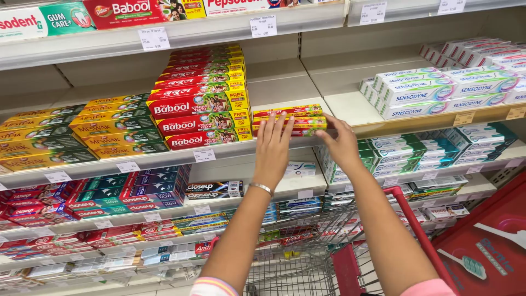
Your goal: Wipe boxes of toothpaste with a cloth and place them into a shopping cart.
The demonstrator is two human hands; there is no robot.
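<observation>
At the shelf's front edge, seen from my head, both my hands rest on a small stack of red-and-yellow toothpaste boxes. Left hand lies flat against its front, fingers spread; right hand seems curled round its right end. Bigger red boxes stand just left.

Glossy printed cardboard boxes sit on a smooth, matt painted shelf. The bracelet looks metal, the cart bare metal wire with glossy red plastic trim.
</observation>
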